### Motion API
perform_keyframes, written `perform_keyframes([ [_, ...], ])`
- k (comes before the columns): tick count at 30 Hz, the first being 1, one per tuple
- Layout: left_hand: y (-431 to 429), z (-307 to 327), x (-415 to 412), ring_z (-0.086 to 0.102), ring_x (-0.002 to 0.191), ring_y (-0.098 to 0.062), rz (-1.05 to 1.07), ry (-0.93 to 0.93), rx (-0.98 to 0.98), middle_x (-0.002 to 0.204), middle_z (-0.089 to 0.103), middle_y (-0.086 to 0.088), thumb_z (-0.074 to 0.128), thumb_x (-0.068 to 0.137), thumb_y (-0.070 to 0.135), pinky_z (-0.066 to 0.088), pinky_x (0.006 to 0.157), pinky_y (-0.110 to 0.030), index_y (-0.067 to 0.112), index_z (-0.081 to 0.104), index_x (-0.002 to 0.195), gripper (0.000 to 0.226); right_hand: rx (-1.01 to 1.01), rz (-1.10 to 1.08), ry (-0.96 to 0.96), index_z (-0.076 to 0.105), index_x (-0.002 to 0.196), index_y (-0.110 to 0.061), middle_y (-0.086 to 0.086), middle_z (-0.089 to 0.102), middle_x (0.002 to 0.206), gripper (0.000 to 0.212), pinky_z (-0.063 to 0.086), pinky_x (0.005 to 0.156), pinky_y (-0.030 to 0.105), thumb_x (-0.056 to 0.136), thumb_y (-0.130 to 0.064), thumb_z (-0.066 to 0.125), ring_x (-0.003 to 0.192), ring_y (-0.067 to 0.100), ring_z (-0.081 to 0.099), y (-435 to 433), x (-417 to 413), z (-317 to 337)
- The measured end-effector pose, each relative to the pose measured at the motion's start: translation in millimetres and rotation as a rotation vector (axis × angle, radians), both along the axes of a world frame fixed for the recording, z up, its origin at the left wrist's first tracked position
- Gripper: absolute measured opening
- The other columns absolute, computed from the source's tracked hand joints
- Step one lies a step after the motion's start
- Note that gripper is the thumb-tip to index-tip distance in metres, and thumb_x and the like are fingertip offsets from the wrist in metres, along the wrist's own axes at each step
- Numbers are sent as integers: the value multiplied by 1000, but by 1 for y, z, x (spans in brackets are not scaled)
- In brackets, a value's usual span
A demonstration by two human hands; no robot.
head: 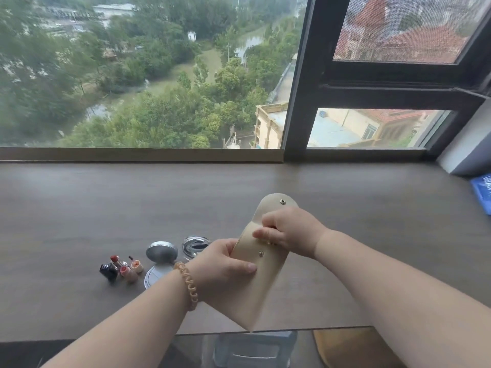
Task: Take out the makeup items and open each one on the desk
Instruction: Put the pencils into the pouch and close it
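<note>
Left hand (pixel 225 266): fingers clamped around beige pouch (pixel 259 277) | right hand (pixel 288 231): fingertips pinched inside pouch mouth, contents hidden | open compact (pixel 162 252): partly behind left wrist.

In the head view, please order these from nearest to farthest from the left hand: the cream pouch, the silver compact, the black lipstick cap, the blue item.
1. cream pouch, gripped by the left hand.
2. silver compact, just left of it.
3. black lipstick cap, further left.
4. blue item, far right edge.

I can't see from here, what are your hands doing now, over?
Left hand gripping pouch. Right hand fingers inside its open top. Lipsticks and compact already open on desk. Nothing in the way.
</note>
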State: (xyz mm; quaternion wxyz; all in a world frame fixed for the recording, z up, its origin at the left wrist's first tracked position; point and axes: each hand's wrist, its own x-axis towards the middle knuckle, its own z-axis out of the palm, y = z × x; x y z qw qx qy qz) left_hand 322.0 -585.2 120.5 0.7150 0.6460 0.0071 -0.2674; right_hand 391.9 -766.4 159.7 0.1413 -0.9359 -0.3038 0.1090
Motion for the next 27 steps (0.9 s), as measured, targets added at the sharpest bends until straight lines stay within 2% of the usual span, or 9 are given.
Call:
perform_keyframes([
  [3,1,-1,-3,66,81,-25,-13,17,10,93,68,-14,70,68,6,54,75,-36,-2,64,108,41,87,23,0,52,63,-19,-5,52,65,41,33,56,27,94,-46,47,69,17,48,2,-2,-4],
  [6,2,1,-5,65,86,-28,-38,18,6,97,68,-15,71,68,5,53,81,-41,-1,63,110,43,280,-48,140,61,70,-23,-8,61,77,31,44,68,27,91,-44,54,70,8,54,4,2,-5],
  [8,0,3,-7,65,88,-29,-66,9,0,97,69,-14,72,68,2,52,85,-44,0,64,108,41,331,-99,197,60,66,-21,-5,61,72,32,46,66,29,89,-43,58,63,7,52,6,7,-5],
  [11,-5,2,-8,64,90,-29,-67,3,2,98,69,-14,74,67,2,51,88,-48,0,63,108,43,390,-136,199,60,69,-2,17,60,71,42,48,61,33,87,-40,63,59,15,49,10,15,-3],
  [13,-8,1,-10,65,89,-28,-57,12,1,98,69,-14,75,65,3,52,87,-47,-1,63,108,44,439,-149,181,55,66,3,15,49,63,47,42,57,31,85,-39,65,57,15,42,10,20,-1],
  [17,-12,-6,-15,65,86,-27,-44,21,0,98,69,-14,77,64,3,54,82,-43,0,61,108,47,432,-178,113,44,53,-7,5,41,54,52,34,54,32,82,-42,67,54,15,35,4,32,2],
  [20,-15,-12,-16,66,86,-27,-12,34,-15,99,70,-15,77,65,5,54,78,-40,-1,60,110,49,367,-202,116,45,50,-15,13,62,66,48,45,63,35,80,-43,69,59,17,47,-1,37,-1],
  [23,-20,-15,-17,68,84,-26,11,63,-48,99,70,-15,75,68,7,55,76,-38,0,61,109,44,294,-223,127,47,51,-20,-4,59,62,45,44,66,32,84,-45,64,60,11,50,-7,36,-6],
  [27,-26,-20,-15,68,80,-26,65,96,-79,95,71,-15,73,67,7,56,75,-39,4,63,103,37,344,-329,35,50,62,-24,-5,55,68,42,40,63,34,88,-56,48,67,15,51,-18,31,-20],
])
